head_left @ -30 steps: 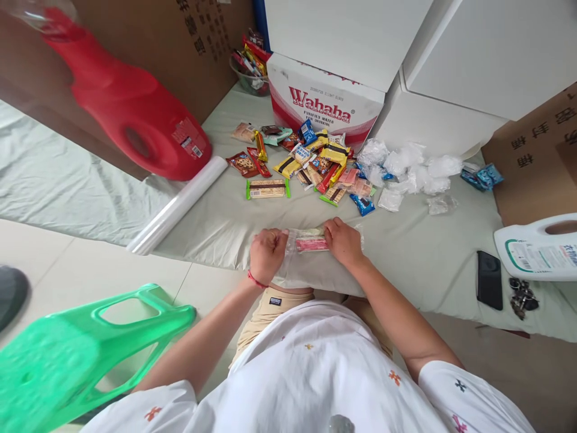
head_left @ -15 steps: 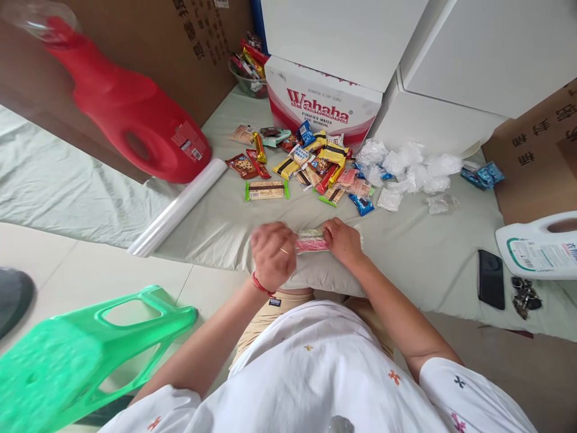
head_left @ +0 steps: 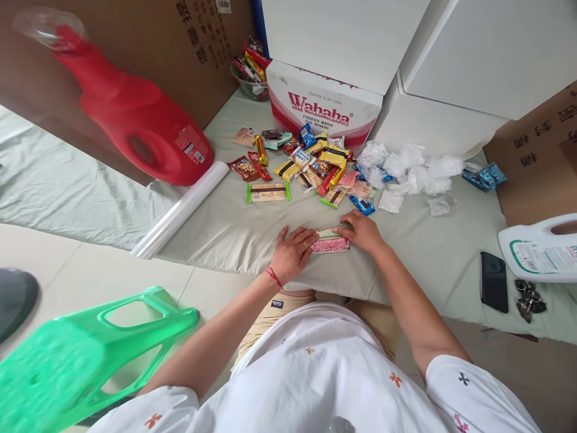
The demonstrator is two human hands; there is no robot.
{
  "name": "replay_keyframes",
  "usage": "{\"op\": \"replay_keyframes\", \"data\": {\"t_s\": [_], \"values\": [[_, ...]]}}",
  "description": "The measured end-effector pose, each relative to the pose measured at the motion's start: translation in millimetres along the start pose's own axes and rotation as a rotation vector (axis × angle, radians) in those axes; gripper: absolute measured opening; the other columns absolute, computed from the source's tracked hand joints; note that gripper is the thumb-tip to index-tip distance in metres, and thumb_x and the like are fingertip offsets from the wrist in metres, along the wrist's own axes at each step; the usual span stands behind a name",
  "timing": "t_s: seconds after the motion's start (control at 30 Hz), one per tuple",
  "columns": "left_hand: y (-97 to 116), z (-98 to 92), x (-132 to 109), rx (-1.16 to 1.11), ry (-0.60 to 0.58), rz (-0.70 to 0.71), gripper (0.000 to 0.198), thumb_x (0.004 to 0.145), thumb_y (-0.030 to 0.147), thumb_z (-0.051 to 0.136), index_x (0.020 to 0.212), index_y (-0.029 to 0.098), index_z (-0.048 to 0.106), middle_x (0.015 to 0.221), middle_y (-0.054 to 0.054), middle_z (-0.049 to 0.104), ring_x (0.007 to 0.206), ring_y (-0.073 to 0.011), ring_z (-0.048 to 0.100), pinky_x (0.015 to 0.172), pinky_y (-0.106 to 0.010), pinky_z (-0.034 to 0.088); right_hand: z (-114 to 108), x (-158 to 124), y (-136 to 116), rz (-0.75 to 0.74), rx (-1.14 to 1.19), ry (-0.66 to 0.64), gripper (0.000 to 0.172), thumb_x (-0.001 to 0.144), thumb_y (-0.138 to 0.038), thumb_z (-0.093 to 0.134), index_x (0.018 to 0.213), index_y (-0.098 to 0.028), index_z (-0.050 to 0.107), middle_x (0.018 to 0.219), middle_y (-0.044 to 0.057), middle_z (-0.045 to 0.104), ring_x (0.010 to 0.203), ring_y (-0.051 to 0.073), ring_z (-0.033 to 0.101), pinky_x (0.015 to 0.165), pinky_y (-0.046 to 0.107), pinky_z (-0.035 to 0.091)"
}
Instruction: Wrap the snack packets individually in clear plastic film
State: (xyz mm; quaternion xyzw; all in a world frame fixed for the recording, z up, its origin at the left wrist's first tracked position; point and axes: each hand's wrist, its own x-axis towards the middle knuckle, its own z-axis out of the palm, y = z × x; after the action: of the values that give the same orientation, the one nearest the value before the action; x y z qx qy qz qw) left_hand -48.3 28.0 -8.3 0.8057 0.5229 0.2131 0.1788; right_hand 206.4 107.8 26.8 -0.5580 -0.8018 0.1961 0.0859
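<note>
A small bundle of snack bars (head_left: 331, 242), a pink one on a pale green one, lies on the grey sheet (head_left: 234, 222) near its front edge, seemingly in clear wrap. My left hand (head_left: 292, 251) lies flat with fingers stretched out, pressing the bundle's left end. My right hand (head_left: 364, 231) rests on its right end, fingers curled over it. Behind them a pile of wrapped snacks (head_left: 311, 161) is spread out, with a green-ended bar (head_left: 267, 192) lying apart.
A roll of clear film (head_left: 183, 207) lies left, beside a red jug (head_left: 135, 123). Clear bags (head_left: 408, 165) sit right of the snacks. A Wahaha carton (head_left: 322, 108), white boxes, a black phone (head_left: 493, 272), keys (head_left: 529, 297), a white jug (head_left: 538, 249) and a green stool (head_left: 85, 355) surround.
My left hand rose from the bundle's left side, then came down flat on it with fingers spread. The right hand stayed on the right end. The view shifted a little.
</note>
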Motion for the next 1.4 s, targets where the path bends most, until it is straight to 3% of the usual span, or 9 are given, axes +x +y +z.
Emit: {"op": "replay_keyframes", "data": {"t_s": [0.27,0.43,0.6,0.7,0.83,0.97,1.13,1.23,1.4], "values": [[6,2.4,4,-0.025,0.021,-0.04,0.037,0.105,0.033,0.046,0.135,0.032,0.068,0.143,-0.006,0.067,0.144,-0.0286,0.049,0.123,-0.063,0.022,-13,-2,56,0.001,0.379,-0.087,0.041,0.085,-0.049,0.069,0.108,-0.017,0.075,0.094,0.005,0.069,0.074,0.016,0.056,0.072,0.029,0.047],[10,3.1,3,0.009,0.1,-0.046,0.033,0.102,0.034,0.05,0.125,0.033,0.074,0.15,-0.008,0.06,0.153,-0.0321,0.036,0.123,-0.063,0.023,-19,-23,64,0.215,0.468,0.147,0.046,0.091,-0.058,0.057,0.105,-0.017,0.074,0.084,0.003,0.069,0.066,0.015,0.053,0.064,0.027,0.044],[3,-2.7,7,-0.097,0.058,-0.104,0.04,0.106,0.034,0.039,0.134,0.028,0.067,0.138,-0.008,0.069,0.137,-0.0253,0.055,0.124,-0.058,0.024,-6,-38,49,0.147,0.416,0.035,0.034,0.089,-0.046,0.06,0.1,-0.018,0.074,0.085,0.004,0.069,0.069,0.016,0.057,0.068,0.028,0.046],[-4,-10.0,8,-0.022,0.134,-0.231,0.048,0.102,0.04,0.046,0.142,0.018,0.06,0.138,-0.015,0.066,0.139,-0.0313,0.051,0.121,-0.056,0.03,-4,-41,32,0.206,0.211,0.194,0.027,0.091,-0.032,0.053,0.098,-0.017,0.074,0.092,0.007,0.069,0.078,0.019,0.061,0.077,0.033,0.05],[-5,-18.1,4,0.106,0.178,-0.302,0.042,0.1,0.045,0.048,0.119,0.017,0.073,0.143,-0.018,0.059,0.145,-0.0395,0.04,0.117,-0.057,0.034,1,-49,-19,0.074,0.085,0.38,0.033,0.1,-0.026,0.045,0.115,-0.019,0.073,0.112,0.012,0.067,0.105,0.023,0.063,0.095,0.036,0.05],[2,-22.4,0,0.162,0.167,-0.336,0.033,0.097,0.039,0.052,0.106,0.017,0.074,0.145,-0.02,0.055,0.143,-0.0409,0.038,0.112,-0.059,0.037,19,-52,-69,-0.127,0.051,0.108,0.037,0.104,-0.028,0.046,0.134,-0.027,0.068,0.138,0.01,0.061,0.114,0.02,0.063,0.097,0.032,0.051],[1,-31.0,-1,0.167,0.023,-0.357,0.017,0.089,0.031,0.059,0.088,0.02,0.071,0.143,-0.017,0.058,0.133,-0.0409,0.048,0.096,-0.053,0.046,32,-43,-78,-0.102,-0.056,-0.016,0.037,0.106,-0.031,0.046,0.136,-0.033,0.069,0.145,0.007,0.06,0.125,0.023,0.059,0.103,0.036,0.049],[-6,-39.7,-1,0.032,-0.016,-0.385,0.019,0.093,0.028,0.05,0.093,0.021,0.067,0.114,-0.014,0.07,0.101,-0.0297,0.064,0.081,-0.041,0.048,30,-42,-74,-0.091,-0.042,-0.029,0.036,0.106,-0.033,0.047,0.133,-0.034,0.071,0.144,0.005,0.061,0.119,0.022,0.062,0.1,0.036,0.05],[-5,-46.4,3,-0.435,-0.034,-0.561,0.017,0.09,0.036,0.054,0.078,0.024,0.054,0.06,0.001,0.059,0.056,-0.0171,0.055,0.056,-0.029,0.04,28,-43,-75,-0.11,-0.007,-0.036,0.034,0.105,-0.032,0.05,0.13,-0.033,0.073,0.142,0.004,0.063,0.119,0.022,0.062,0.1,0.036,0.05]]}}
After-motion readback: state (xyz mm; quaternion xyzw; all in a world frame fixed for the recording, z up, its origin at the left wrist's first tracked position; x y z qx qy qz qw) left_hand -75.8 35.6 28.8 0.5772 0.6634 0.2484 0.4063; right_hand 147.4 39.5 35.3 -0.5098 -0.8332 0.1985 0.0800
